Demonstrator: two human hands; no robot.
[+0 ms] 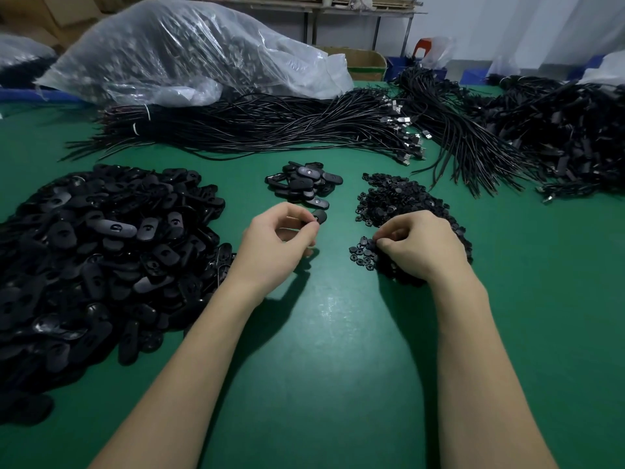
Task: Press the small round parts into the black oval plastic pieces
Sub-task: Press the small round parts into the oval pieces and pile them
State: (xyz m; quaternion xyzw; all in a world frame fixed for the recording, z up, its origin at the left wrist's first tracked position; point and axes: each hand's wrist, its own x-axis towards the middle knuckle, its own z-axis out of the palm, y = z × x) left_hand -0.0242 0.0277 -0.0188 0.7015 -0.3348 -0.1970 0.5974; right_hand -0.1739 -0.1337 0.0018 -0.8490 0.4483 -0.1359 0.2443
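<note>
- A big heap of black oval plastic pieces point(98, 252) covers the left side of the green desk point(321, 350), reaching from the near edge up toward the middle
- Behind it, a large clear plastic bag point(189, 52) lies on its side, stuffed with dark parts too blurred to make out
- Bundles of thin black cables point(257, 126) stretch across the back of the desk, some ending in metal plugs
- The left hand point(275, 245) has its fingers curled, pinching one black oval piece point(319, 216) between thumb and fingertips, just above the desk
- Just beyond that hand sits a small pile of fitted oval pieces point(304, 182), a few showing a round part in the middle
- The right hand point(422, 247) rests on the near edge of a heap of small black round parts point(399, 201), fingers bent down and pinching at one of them
- A dense tangle of more black cables and parts point(558, 137) fills the far right
- A brown cardboard box point(367, 60) stands behind the desk, contents unseen
</note>
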